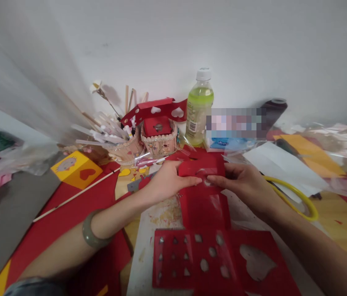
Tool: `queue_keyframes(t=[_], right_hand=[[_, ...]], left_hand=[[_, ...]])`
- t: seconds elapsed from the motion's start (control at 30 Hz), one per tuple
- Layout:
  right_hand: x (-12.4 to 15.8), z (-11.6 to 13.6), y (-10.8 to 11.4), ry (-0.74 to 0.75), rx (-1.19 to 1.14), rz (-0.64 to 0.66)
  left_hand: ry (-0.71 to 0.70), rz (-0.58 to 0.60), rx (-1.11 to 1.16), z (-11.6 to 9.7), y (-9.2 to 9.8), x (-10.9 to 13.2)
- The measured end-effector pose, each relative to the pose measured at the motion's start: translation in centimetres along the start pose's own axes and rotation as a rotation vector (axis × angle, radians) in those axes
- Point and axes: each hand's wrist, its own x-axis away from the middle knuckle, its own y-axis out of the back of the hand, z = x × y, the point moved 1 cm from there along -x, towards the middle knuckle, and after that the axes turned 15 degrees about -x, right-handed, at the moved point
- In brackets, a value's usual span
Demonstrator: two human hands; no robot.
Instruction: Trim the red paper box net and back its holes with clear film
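A red card cutout [205, 211] lies in front of me, its narrow upper part reaching away from me. My left hand [169, 179] grips the far panel from the left, thumb on top and fingers mostly hidden. From the other side, my right hand [242, 183] pinches the same panel, its thumb close to the left thumb. A small pale cut-out spot shows by the thumbs. Nearer me, the card's wide part carries small triangular holes, rounded holes and a large heart-shaped hole [256, 263]. A whitish, stained work mat [144, 246] lies underneath.
A yellow paper box [76, 169] and a thin stick [77, 195] rest on red card at left. Behind stand decorated pots [159, 144], a green drink bottle [199, 111] and a tissue pack [231, 142]. A yellow ring [310, 207] and white paper [284, 166] are at right.
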Motion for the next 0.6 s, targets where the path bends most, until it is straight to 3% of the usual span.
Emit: queue_keyframes(t=[0.3, 0.47, 0.6], right_hand=[[0.5, 0.6, -0.1, 0.021, -0.057, -0.053], [0.3, 0.4, 0.1, 0.026, -0.102, -0.138], [0.2, 0.2, 0.4, 0.089, 0.077, -0.179]], left_hand=[[0.006, 0.089, 0.476, 0.9, -0.5, 0.0], [0.083, 0.016, 0.401, 1.0, -0.3, -0.1], [0.123, 0.03, 0.282, 0.6, -0.1, -0.1]])
